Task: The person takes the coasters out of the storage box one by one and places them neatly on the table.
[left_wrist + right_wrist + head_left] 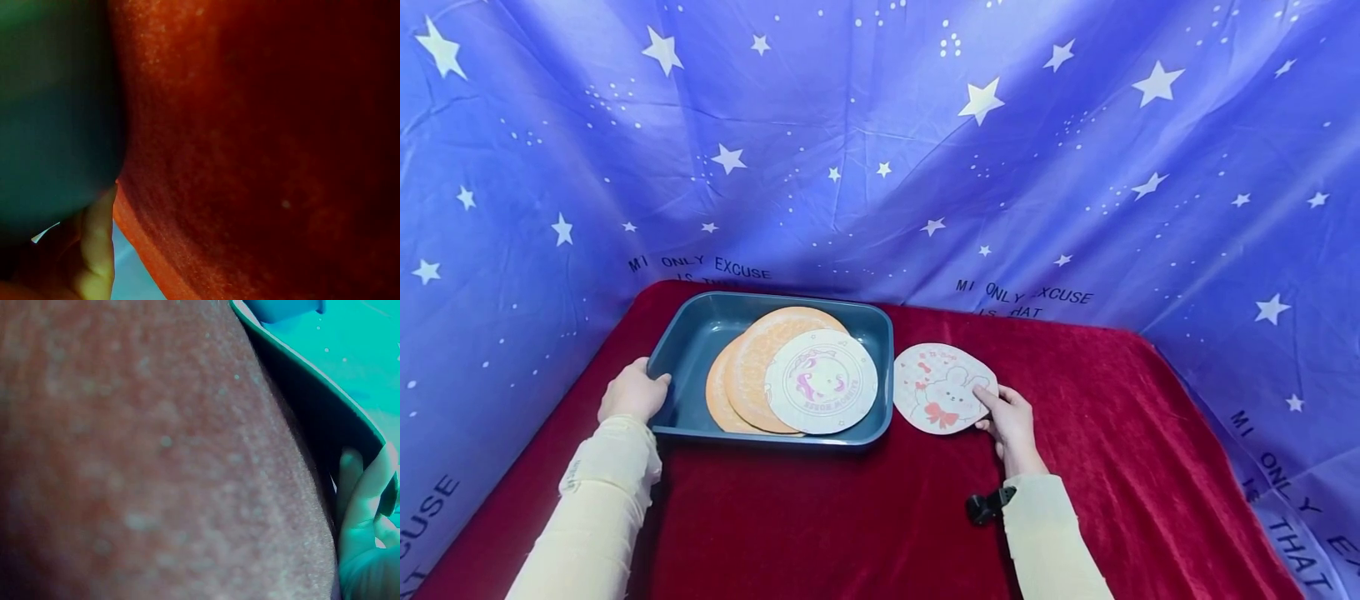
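My left hand (634,393) holds the left rim of a dark blue rectangular tray (685,354); a finger (98,240) shows under the tray's wall in the left wrist view. Two orange-slice round mats (747,367) lie overlapping in the tray, partly covered by a white round mat (786,392) with a pink print. Right of the tray, my right hand (1015,423) pinches the near right edge of a white rabbit-print round mat (936,379), thumb on top. In the right wrist view the mat's dark underside (312,394) faces the camera, tilted up over the cloth.
A dark red velvet cloth (820,517) covers the table. Behind and at both sides hangs a blue curtain (880,108) with white stars and lettering. On my right wrist a black strap device (988,506) sticks out by the sleeve.
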`<move>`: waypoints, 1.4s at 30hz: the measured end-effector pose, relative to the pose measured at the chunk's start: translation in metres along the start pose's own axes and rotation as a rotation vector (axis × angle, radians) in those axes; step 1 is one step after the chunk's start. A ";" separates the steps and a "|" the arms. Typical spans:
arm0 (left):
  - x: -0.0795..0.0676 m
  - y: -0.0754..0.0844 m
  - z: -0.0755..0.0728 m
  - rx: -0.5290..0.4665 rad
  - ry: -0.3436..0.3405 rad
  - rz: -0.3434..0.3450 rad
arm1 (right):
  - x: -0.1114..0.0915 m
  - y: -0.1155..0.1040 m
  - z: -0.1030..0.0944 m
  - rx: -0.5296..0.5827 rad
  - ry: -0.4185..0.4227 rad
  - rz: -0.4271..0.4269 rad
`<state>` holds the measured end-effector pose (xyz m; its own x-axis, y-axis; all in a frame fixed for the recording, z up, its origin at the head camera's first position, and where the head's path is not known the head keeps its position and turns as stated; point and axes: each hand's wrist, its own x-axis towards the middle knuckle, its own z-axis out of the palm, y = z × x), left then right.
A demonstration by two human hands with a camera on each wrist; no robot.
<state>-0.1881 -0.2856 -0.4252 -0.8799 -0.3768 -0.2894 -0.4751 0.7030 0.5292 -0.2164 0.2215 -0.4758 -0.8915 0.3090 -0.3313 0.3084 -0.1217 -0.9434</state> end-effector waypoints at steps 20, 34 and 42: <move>0.000 -0.001 0.001 -0.002 0.011 0.001 | 0.000 0.002 0.005 0.081 0.095 -0.063; 0.000 -0.001 0.000 -0.003 0.006 0.004 | -0.002 -0.018 -0.008 0.063 0.080 0.019; 0.000 0.001 0.000 -0.003 -0.001 0.005 | -0.009 -0.033 0.008 0.114 -0.002 -0.041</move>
<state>-0.1886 -0.2847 -0.4243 -0.8821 -0.3730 -0.2876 -0.4710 0.7028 0.5331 -0.2217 0.2149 -0.4419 -0.9033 0.3141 -0.2921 0.2318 -0.2156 -0.9486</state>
